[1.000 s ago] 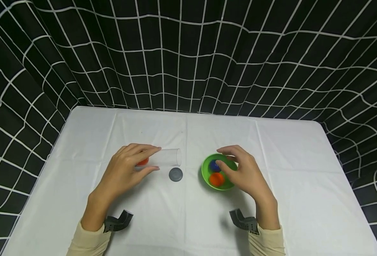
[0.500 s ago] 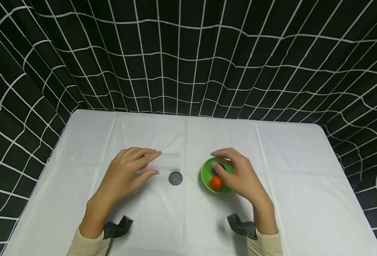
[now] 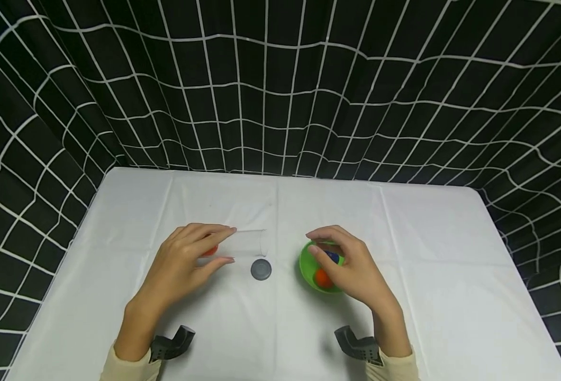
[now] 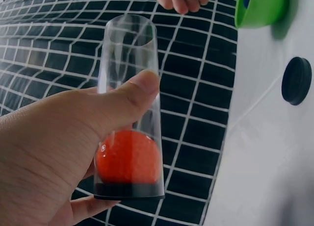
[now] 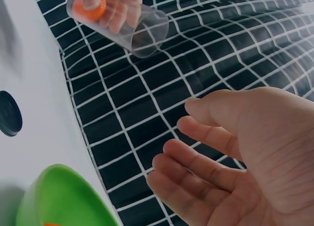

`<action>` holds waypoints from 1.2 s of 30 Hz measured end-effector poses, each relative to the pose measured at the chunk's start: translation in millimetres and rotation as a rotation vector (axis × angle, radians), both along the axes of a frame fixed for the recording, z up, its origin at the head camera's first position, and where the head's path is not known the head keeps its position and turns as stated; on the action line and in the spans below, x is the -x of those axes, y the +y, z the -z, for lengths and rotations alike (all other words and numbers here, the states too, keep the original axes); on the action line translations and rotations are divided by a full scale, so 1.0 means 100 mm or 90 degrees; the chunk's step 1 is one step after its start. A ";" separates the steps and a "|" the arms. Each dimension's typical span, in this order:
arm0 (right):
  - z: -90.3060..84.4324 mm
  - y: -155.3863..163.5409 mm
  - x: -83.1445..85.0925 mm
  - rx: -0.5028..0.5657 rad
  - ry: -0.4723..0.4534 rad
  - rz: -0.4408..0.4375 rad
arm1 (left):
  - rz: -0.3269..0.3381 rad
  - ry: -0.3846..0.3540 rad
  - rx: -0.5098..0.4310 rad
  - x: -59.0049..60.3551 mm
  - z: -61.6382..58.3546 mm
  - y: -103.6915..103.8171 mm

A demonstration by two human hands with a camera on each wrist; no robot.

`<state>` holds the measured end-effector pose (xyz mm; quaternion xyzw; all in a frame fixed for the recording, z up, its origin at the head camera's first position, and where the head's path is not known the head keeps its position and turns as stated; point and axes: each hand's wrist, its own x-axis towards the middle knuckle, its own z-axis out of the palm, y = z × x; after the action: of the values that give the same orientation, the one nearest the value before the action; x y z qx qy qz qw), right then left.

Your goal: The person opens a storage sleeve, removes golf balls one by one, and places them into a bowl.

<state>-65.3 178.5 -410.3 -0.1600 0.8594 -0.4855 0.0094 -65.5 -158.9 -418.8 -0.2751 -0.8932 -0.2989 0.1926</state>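
The left hand (image 3: 180, 259) is curled around a transparent tube (image 4: 130, 57), with the thumb across the near wall and fingers behind it; the grip spans only the tube's width. The tube is held sideways in the head view, its uncovered end directed toward the right hand; an orange-red ball (image 4: 128, 157) sits inside at the dark-based end. The right hand (image 3: 349, 262) has its fingers loosely bent, the thumb apart from the index finger, and holds nothing. It is positioned over a green bowl (image 3: 305, 269) containing an orange ball (image 3: 323, 279) and a blue object (image 3: 332, 257), partly covered by the hand. A dark grey cap (image 3: 261, 269) lies on the white cloth (image 3: 271, 328) between tube and bowl, near the tube's uncovered end. Each wrist carries a black mount (image 3: 172, 345), beside a beige sleeve (image 3: 130, 366). White netting over black fabric (image 3: 280, 100) stands beyond the table.
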 end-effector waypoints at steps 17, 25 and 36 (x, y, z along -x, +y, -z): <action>0.04 -0.20 -0.03 0.065 -0.001 -0.018 | -0.006 -0.001 -0.010 0.01 0.05 0.00; 0.12 -0.33 0.04 0.111 -0.028 -0.005 | -0.003 0.007 -0.008 0.04 0.04 -0.01; 0.19 -0.51 0.02 0.195 -0.029 -0.034 | 0.022 0.050 0.015 0.03 0.02 0.03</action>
<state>-66.8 127.7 -429.1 -0.1711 0.7704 -0.6139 0.0172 -68.0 -155.6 -420.6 -0.3040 -0.8836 -0.2805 0.2193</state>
